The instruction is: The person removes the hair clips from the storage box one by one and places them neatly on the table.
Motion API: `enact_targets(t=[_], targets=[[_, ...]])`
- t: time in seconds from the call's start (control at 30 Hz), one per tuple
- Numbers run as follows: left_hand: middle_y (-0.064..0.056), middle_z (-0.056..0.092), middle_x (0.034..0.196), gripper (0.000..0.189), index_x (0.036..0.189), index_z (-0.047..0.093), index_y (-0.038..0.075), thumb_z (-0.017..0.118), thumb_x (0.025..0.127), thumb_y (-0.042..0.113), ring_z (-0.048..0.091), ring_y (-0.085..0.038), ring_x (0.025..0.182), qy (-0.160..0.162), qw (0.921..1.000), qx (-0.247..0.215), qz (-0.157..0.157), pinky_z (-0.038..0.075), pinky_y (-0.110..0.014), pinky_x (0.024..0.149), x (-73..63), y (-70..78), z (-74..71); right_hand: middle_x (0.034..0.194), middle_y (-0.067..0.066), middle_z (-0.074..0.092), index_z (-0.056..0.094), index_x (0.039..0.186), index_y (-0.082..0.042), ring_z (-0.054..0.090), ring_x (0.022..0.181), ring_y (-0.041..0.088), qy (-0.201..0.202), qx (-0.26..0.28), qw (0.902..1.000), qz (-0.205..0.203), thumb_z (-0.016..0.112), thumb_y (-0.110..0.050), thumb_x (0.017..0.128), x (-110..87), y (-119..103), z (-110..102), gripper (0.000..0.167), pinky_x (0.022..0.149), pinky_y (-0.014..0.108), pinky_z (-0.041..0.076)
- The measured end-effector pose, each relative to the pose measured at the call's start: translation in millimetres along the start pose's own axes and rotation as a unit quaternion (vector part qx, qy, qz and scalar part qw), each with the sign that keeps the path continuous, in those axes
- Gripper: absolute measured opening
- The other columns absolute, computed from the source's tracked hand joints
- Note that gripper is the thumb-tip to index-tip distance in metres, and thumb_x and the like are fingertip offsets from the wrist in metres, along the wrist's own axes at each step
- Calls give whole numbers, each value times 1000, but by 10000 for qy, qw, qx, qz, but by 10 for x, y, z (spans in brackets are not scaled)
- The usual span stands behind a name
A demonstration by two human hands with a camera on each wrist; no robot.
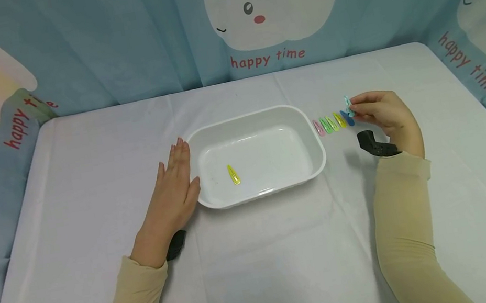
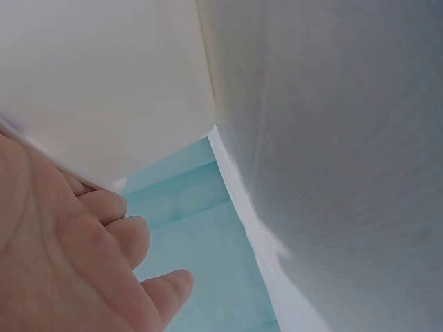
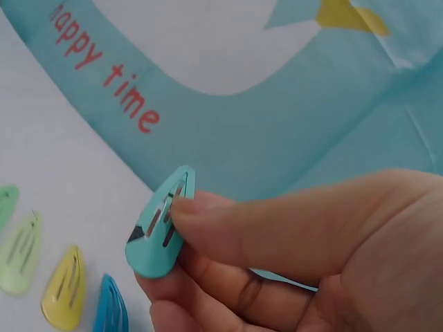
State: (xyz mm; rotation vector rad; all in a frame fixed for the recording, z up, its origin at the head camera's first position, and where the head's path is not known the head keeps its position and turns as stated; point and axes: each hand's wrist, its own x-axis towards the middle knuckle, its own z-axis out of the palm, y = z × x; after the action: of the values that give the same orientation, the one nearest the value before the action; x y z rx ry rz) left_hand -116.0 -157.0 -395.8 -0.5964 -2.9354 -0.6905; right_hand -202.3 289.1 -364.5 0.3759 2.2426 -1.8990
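Note:
Between thumb and fingers my right hand (image 1: 382,111) pinches a teal snap hair clip (image 3: 158,228), held up above the table. Just left of it lies a row of hair clips: a pink clip (image 1: 318,128), a green clip (image 1: 326,125), a pale green clip (image 3: 21,252), a yellow clip (image 3: 64,290) and a blue clip (image 3: 111,308). My left hand (image 1: 170,192) rests with straight fingers against the left edge of a white rectangular dish (image 1: 264,194). One yellow hair clip (image 1: 233,174) lies inside the dish, left of its middle.
A white cloth covers the table (image 1: 279,262). Behind it and at both sides hangs a blue curtain (image 1: 149,39) with whale prints and red lettering. A black wrist mount (image 1: 378,145) sits at the right wrist, another black mount (image 1: 175,245) at the left.

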Motion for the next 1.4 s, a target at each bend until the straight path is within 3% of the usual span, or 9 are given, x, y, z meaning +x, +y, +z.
enact_targets(t=[0.5,0.83,0.97,1.1,1.27,1.4], targets=[[-11,1,157,63,150,5,-1,34,99,19,4,-27,144,34,10000,-52,17,10,-58,110,-6,-7,-5,86,-11,62,71,87,-20,60,76,5,336,-566,9977,141,62,-12,91,49,99,-75,13,71,18,50],[-11,2,157,62,150,6,-1,35,99,18,4,-27,144,59,10000,-54,47,10,-58,109,1,-5,3,74,-13,59,71,72,-26,54,65,2,878,-1252,9878,289,68,-13,87,89,142,-76,20,62,15,47],[-11,2,157,63,150,6,-1,35,98,19,4,-27,144,62,9999,-69,46,9,-57,110,1,-1,9,71,-14,57,72,73,-22,53,61,3,1024,-1584,9816,298,68,-10,86,120,164,-62,18,59,17,46],[-10,2,157,63,151,6,0,35,98,20,5,-28,144,78,9999,-74,47,9,-57,110,-2,-5,14,65,-15,56,74,87,-9,51,57,3,1105,-2159,9698,266,68,-11,85,144,166,-38,7,56,18,44],[-11,3,157,63,151,6,0,35,98,20,7,-30,143,99,9999,-75,56,9,-57,110,1,-11,18,62,-16,54,70,104,4,50,59,4,1208,-2797,9522,228,66,-14,86,135,141,-3,26,56,18,42],[-11,3,157,63,150,6,0,35,98,19,6,-30,143,85,9999,-65,43,10,-57,110,2,-5,13,58,-16,54,70,102,4,48,62,8,1239,-3011,9453,171,67,-17,85,136,144,4,26,58,21,40]])
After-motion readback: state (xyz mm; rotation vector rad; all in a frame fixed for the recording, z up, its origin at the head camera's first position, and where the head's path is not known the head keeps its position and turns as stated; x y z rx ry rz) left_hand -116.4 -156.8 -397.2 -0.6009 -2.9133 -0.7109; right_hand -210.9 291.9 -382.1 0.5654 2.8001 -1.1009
